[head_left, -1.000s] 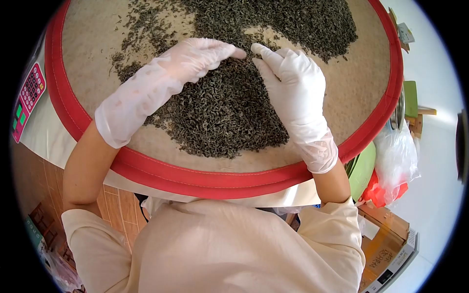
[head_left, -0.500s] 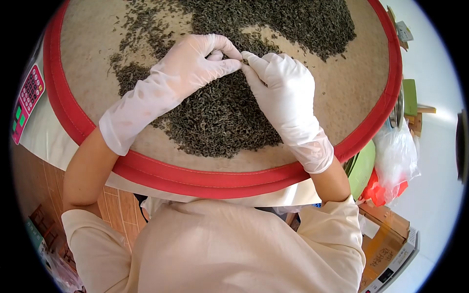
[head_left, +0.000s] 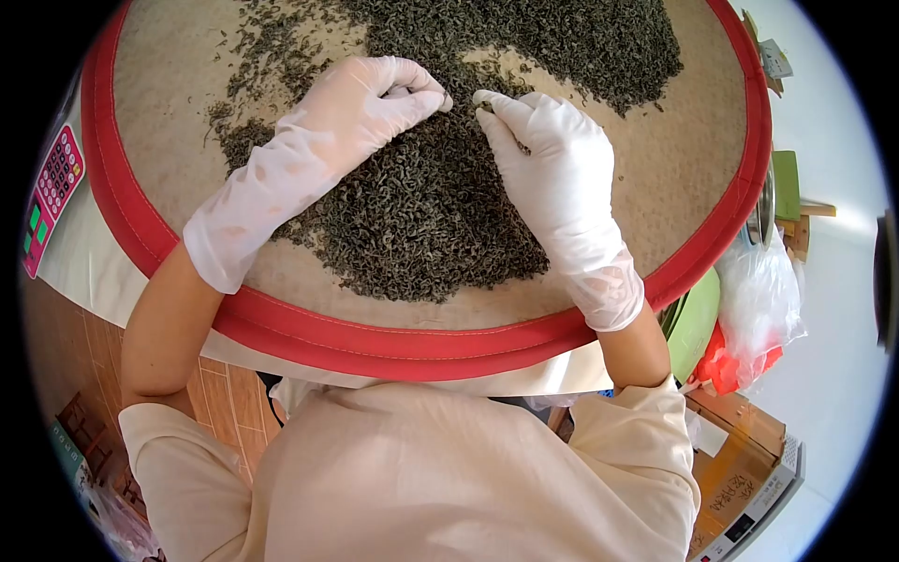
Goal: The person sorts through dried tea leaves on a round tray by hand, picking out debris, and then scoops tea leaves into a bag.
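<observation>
A heap of dark, curled dried leaves (head_left: 431, 215) lies on a round tan tray with a red cloth rim (head_left: 393, 351). My left hand (head_left: 361, 112), in a thin white glove, is over the heap's upper left, thumb and forefinger pinched together. Whatever that pinch holds is too small to name. Just to the right, my gloved right hand (head_left: 557, 159) is above the heap's right side, with thumb and forefinger tips close together. A tiny dark bit shows at those tips. A small gap separates the two hands.
A pink scale with a keypad (head_left: 54, 192) is at the far left. To the right are a green basin (head_left: 698, 323), a clear plastic bag (head_left: 763, 300) and a cardboard box (head_left: 735, 450). More leaves (head_left: 562, 47) lie at the tray's far side.
A second ago my left fingers were stretched out; they then closed into a pinch. The fingertips of both hands met half a second ago and have since moved apart, left hand leftward, right hand rightward.
</observation>
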The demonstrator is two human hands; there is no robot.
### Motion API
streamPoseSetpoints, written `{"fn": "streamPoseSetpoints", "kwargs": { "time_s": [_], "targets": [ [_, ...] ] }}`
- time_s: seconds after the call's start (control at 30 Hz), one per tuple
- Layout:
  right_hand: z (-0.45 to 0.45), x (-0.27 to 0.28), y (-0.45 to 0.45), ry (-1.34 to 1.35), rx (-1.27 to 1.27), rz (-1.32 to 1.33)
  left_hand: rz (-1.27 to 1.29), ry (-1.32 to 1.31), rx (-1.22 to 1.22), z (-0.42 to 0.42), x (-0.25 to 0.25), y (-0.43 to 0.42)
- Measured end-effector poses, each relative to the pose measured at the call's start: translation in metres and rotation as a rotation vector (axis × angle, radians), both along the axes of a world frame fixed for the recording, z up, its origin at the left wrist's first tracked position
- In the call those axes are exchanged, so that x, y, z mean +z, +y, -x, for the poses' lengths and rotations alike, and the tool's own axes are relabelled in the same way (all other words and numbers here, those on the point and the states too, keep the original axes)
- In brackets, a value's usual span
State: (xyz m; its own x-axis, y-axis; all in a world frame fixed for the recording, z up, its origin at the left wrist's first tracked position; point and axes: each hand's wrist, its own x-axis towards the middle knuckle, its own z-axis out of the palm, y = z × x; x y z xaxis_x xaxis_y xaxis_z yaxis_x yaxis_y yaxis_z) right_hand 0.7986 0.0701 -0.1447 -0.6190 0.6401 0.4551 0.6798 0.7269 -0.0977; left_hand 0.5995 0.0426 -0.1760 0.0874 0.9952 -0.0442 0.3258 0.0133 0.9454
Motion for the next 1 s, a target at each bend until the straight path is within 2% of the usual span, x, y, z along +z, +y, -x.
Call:
{"fn": "streamPoseSetpoints", "kwargs": {
  "time_s": [0.07, 0.17, 0.23, 0.27, 0.33, 0.4, 0.47, 0.57, 0.67, 0.7, 0.8, 0.83, 0.9, 1.0],
  "targets": [
    [0.0, 0.001, 0.001, -0.013, -0.012, -0.019, -0.093, -0.032, 0.01, 0.002, -0.014, 0.002],
    [0.002, 0.004, 0.0, -0.01, -0.021, -0.023, -0.118, -0.022, 0.098, 0.006, -0.002, 0.003],
    [0.003, 0.007, 0.0, 0.007, -0.019, -0.006, 0.359, -0.461, -0.249, 0.024, 0.016, 0.006],
    [0.003, 0.008, 0.001, 0.002, 0.032, -0.072, 0.364, -0.458, -0.248, 0.02, 0.017, 0.004],
    [0.009, 0.009, -0.001, 0.009, 0.084, -0.131, 0.592, -0.719, -0.126, 0.006, 0.016, -0.004],
    [0.017, 0.012, -0.004, -0.032, 0.149, -0.186, 0.664, -0.883, -0.199, -0.002, 0.012, -0.005],
    [0.02, 0.01, -0.005, -0.058, 0.184, -0.164, 0.576, -0.933, -0.139, -0.006, 0.016, -0.012],
    [0.017, 0.014, -0.005, 0.026, 0.145, -0.088, 0.63, -0.908, -0.136, 0.006, 0.01, -0.002],
    [0.006, 0.02, 0.002, 0.266, 0.075, 0.108, 0.574, -1.26, -0.294, 0.029, -0.008, 0.01],
    [-0.001, 0.026, 0.001, 0.285, -0.064, 0.276, 0.563, -1.388, -0.271, 0.037, -0.009, 0.013],
    [-0.028, 0.025, 0.016, 0.145, -0.262, 0.396, 0.522, -1.621, -0.19, 0.064, -0.006, 0.018],
    [-0.027, 0.022, 0.015, 0.147, -0.249, 0.399, 0.553, -1.688, -0.023, 0.064, -0.001, 0.015],
    [-0.023, 0.021, 0.008, 0.16, -0.281, 0.564, 0.538, -1.669, 0.004, 0.068, 0.004, 0.017],
    [0.006, 0.016, -0.005, 0.159, 0.158, 0.357, 0.461, -1.591, 0.126, 0.07, 0.01, 0.016]
  ]
}}
